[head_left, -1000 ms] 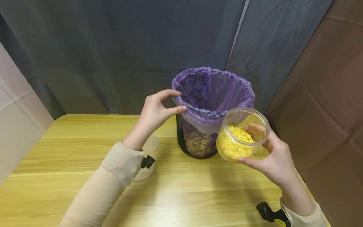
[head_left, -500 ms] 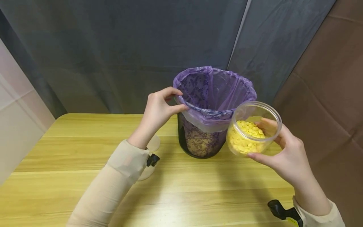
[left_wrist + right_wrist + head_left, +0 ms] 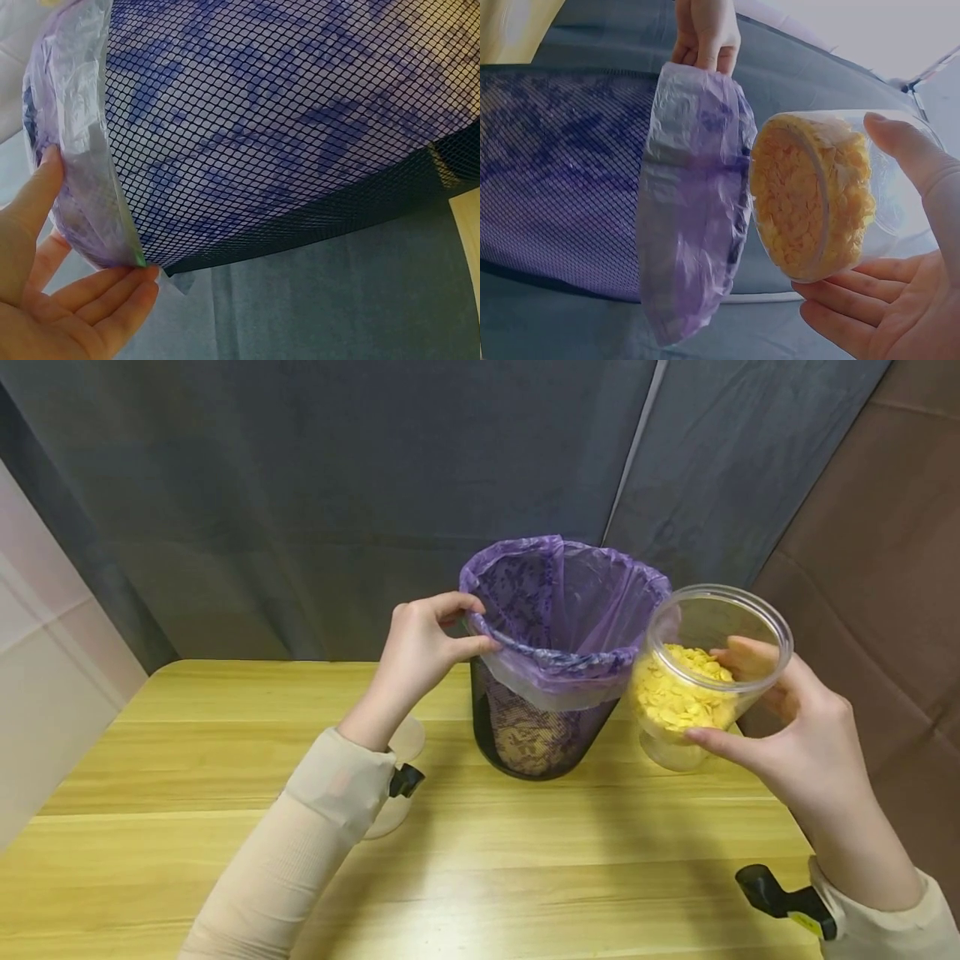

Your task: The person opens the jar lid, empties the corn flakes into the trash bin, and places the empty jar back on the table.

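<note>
A black mesh trash bin stands upright, lined with a purple trash bag folded over its rim. My left hand pinches the bagged rim at its left side, thumb outside. In the left wrist view, the fingers touch the bag's folded edge. To the right of the bin, my right hand holds a clear plastic jar by its side, thumb in front. Yellow flakes fill its lower part; its mouth is uncovered and tilts slightly. In the right wrist view, the jar is close beside the bag's rim.
Two pale translucent discs lie on the wooden table, partly behind the left wrist. A clear rounded object shows beneath the jar. A grey curtain hangs behind, and a brown cloth borders the right.
My right hand has carried the jar of yellow flakes rightward and up, uncovering more of the bin's right side. The left hand keeps its pinch on the rim with hardly any movement.
</note>
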`<state>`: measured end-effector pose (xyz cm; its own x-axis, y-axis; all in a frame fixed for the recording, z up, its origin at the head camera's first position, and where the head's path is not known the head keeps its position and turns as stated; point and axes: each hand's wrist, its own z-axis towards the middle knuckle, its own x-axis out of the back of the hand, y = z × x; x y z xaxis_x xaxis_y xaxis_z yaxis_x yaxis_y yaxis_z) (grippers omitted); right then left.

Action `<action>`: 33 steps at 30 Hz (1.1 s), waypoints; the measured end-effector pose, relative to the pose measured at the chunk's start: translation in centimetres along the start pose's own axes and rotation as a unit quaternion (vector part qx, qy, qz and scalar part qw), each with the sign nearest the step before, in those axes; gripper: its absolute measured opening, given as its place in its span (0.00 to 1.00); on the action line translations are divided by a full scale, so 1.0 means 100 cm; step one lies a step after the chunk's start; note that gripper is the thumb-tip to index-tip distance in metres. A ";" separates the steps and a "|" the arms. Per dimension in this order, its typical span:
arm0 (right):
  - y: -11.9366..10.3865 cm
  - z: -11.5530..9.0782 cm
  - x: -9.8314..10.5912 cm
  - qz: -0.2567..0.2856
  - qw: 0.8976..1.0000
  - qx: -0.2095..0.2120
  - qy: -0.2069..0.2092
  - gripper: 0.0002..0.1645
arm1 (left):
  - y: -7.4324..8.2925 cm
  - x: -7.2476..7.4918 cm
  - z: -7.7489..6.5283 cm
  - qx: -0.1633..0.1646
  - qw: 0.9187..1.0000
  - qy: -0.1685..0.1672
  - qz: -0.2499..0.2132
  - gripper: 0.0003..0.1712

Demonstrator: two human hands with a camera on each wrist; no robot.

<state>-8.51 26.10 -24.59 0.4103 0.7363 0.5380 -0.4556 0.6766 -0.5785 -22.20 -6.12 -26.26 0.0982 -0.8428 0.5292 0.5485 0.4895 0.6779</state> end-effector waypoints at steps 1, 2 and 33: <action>0.000 0.001 0.001 -0.004 1.000 -0.002 0.000 0.55 | 0.000 0.000 0.000 -0.001 1.000 0.000 0.002 0.20; 0.001 0.003 0.003 -0.008 1.000 0.000 0.001 0.55 | -0.001 0.000 0.001 -0.002 1.000 0.000 0.003 0.20; 0.005 0.063 0.022 -0.080 0.995 -0.067 0.001 0.47 | -0.002 0.002 0.003 -0.016 1.000 -0.006 0.018 0.20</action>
<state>-12.84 28.06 -19.81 0.4700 0.6189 0.6293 -0.2747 0.7801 -0.5621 -22.54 -6.30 -26.16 0.1083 -0.8214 0.5600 0.5717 0.5123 0.6409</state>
